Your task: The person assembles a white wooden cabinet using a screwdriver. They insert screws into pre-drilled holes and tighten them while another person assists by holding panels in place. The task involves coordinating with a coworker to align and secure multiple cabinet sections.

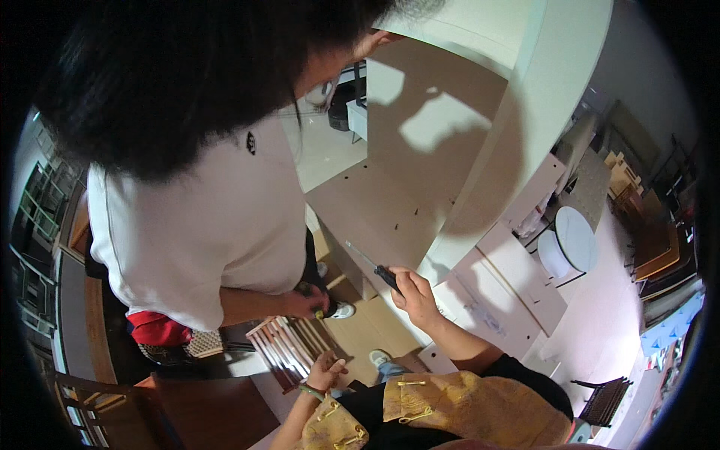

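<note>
My right hand (415, 295) is closed around the dark handle of a screwdriver (387, 279), whose metal shaft points up and left beside a pale board with small holes (388, 208). Lower down, my left hand (326, 371), with a green bangle at its wrist, has its fingers curled; whether anything lies in them I cannot tell. Close on the left stands a person in a white T-shirt (197, 236), one hand (309, 304) low with a partly hidden yellow-and-dark object, the other hand at the furniture's upper panel.
Long pale panels (495, 275) lie at the right, with a clear plastic bag (486, 318) on them. Cardboard (377, 323) covers the floor by the feet. A slatted wooden piece (289, 351), a round white table (576, 239) and a brown wooden panel (214, 408) stand around.
</note>
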Demonstrator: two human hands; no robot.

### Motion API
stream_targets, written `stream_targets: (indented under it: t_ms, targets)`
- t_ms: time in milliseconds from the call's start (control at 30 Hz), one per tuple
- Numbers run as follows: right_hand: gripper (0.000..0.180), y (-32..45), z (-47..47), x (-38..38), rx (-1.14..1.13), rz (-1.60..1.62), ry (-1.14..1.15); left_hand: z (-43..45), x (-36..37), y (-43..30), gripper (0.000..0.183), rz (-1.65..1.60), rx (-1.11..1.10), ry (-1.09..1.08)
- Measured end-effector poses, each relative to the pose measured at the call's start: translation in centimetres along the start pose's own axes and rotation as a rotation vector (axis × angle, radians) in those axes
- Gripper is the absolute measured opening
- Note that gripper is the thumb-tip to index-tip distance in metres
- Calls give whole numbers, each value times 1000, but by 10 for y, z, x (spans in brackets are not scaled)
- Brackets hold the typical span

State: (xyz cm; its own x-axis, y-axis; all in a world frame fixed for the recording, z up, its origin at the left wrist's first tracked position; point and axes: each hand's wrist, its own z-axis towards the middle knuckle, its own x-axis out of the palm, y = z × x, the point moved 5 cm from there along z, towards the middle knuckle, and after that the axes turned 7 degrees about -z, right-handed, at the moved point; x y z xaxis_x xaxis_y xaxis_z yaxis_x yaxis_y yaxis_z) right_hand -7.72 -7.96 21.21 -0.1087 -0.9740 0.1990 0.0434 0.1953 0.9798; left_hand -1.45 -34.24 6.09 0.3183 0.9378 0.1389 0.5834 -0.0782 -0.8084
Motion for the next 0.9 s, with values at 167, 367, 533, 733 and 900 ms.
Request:
stream_targets:
  t_ms: [167,367,533,733,900]
  targets:
    - [33,-8,-13,-49,136,32,-145,36,66,-34,45,57,-40,413]
    - [34,-2,-57,-50,19,298,-308,76,143,-138,35,186,437,808]
    - [26,27,-77,-45,-211,84,-631,72,165,-175,32,83,367,1037]
    - [21,109,-62,-70,-464,-313,-814,69,159,-200,29,73,469,1125]
    - [15,196,-52,-83,-575,-470,-1030,55,154,-221,22,99,703,1035]
